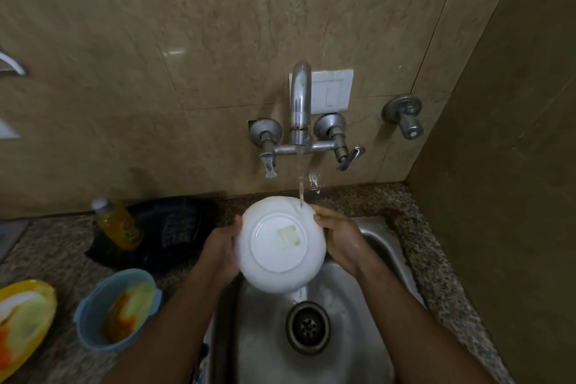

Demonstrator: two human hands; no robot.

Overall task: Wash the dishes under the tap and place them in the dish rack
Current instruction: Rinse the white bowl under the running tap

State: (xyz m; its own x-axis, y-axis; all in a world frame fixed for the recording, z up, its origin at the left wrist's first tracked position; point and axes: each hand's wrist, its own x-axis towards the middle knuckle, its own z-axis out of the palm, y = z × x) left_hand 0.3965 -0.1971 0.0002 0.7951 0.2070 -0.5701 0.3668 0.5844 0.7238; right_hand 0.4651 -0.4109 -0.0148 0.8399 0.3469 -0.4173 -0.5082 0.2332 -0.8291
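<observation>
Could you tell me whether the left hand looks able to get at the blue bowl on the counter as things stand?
Probably not yet: the left hand grips the white bowl under the tap. The blue bowl sits unobstructed just beside that arm.

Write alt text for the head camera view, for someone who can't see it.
Two hands, left hand and right hand, hold a white bowl with its underside to the camera under the running tap, above a steel sink. On the counter to the left stand a dirty blue bowl, a yellow plate and a yellow bottle.
</observation>
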